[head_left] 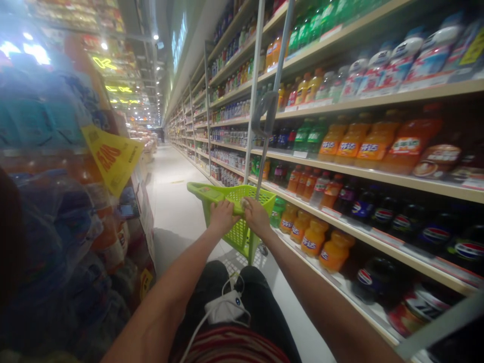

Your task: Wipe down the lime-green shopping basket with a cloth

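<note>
A lime-green shopping cart (pixel 242 241) with mesh sides stands just in front of me, and its handle bar (pixel 207 191) crosses toward me at a slant. My left hand (pixel 222 217) lies over the bar with its fingers curled round it. Close beside it, my right hand (pixel 255 216) grips the bar's right part. A small whitish thing (pixel 244 202) shows at the right hand's fingers; I cannot make out what it is. A thin grey pole (pixel 260 174) rises behind the right hand, with a dark grey loop-shaped piece (pixel 264 113) higher up.
Shelves (pixel 378 171) of bottled drinks run along the right, with orange soda bottles (pixel 313 237) low down. On the left is a stack of wrapped bottles (pixel 56 227) with a yellow price sign (pixel 113 157). A pale aisle floor (pixel 172 191) stretches ahead. A white corded device (pixel 227 307) hangs at my waist.
</note>
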A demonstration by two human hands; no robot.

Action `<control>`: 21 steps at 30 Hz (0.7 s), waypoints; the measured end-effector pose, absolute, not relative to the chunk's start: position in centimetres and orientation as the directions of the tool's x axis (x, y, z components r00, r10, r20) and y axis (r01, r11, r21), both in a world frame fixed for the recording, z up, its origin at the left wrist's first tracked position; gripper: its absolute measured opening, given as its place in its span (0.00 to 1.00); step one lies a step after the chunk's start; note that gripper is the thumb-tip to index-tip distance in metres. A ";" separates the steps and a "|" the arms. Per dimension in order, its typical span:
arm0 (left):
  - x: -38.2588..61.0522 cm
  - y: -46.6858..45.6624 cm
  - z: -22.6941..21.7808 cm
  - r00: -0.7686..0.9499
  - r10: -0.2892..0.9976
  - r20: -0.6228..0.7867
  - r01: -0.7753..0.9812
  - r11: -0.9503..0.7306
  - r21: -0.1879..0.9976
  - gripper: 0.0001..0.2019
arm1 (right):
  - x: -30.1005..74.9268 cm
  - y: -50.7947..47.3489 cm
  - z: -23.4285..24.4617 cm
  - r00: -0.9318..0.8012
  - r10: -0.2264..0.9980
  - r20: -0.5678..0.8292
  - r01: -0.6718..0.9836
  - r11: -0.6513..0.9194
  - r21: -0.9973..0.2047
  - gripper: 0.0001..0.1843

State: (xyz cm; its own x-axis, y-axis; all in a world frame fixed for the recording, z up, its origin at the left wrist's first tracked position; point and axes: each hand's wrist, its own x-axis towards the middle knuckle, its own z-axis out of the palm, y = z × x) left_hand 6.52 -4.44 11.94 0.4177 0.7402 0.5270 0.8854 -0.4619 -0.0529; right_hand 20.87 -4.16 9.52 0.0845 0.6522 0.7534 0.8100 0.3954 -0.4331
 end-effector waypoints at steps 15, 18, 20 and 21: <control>6.3 -3.0 11.2 0.344 0.822 0.454 0.923 -0.386 -0.001 0.28 | 20.6 -5.3 9.6 -0.077 0.562 0.823 0.862 0.452 -0.228 0.21; 6.3 -3.2 11.6 0.382 0.796 0.470 0.906 -0.422 -0.021 0.27 | 21.2 -5.3 9.4 -0.087 0.548 0.832 0.885 0.426 -0.187 0.19; 5.8 -3.0 11.8 0.377 0.791 0.483 0.907 -0.420 -0.020 0.27 | 22.0 -5.3 9.0 -0.067 0.531 0.845 0.897 0.404 -0.182 0.19; 5.4 -2.9 11.9 0.357 0.800 0.482 0.915 -0.402 -0.011 0.27 | 22.5 -5.2 8.8 -0.054 0.521 0.852 0.900 0.394 -0.184 0.18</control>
State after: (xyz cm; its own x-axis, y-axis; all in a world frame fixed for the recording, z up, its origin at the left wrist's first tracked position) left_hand 5.37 -2.89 11.87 0.3571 0.7999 0.4823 0.9154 -0.4023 -0.0106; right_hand 22.50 -5.17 8.77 -0.0537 0.5211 0.8518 0.9004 0.3940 -0.1842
